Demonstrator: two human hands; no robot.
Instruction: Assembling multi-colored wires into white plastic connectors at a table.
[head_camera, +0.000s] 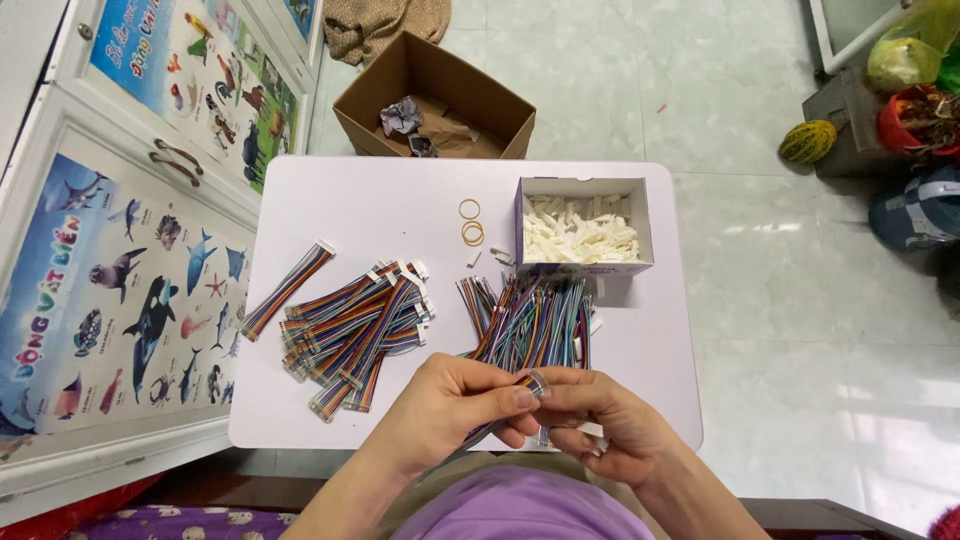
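My left hand (452, 405) and my right hand (600, 420) meet over the near edge of a small white table (400, 205). Together they pinch one multicoloured ribbon cable (530, 382) between thumbs and fingertips. Just beyond the hands lies a loose heap of the same cables without end pieces (530, 320). To the left rests a pile of cables fitted with white connectors (355, 325), and a single such cable (287, 288) lies apart, further left. A small white box of white plastic connectors (582, 235) stands at the table's far right.
Two yellow rubber bands (471, 222) lie beside the white box. A brown cardboard box (435, 100) with crumpled paper stands on the tiled floor beyond the table. White cabinet doors with animal posters (130, 260) run along the left. Bags and pots (905, 90) sit at the far right.
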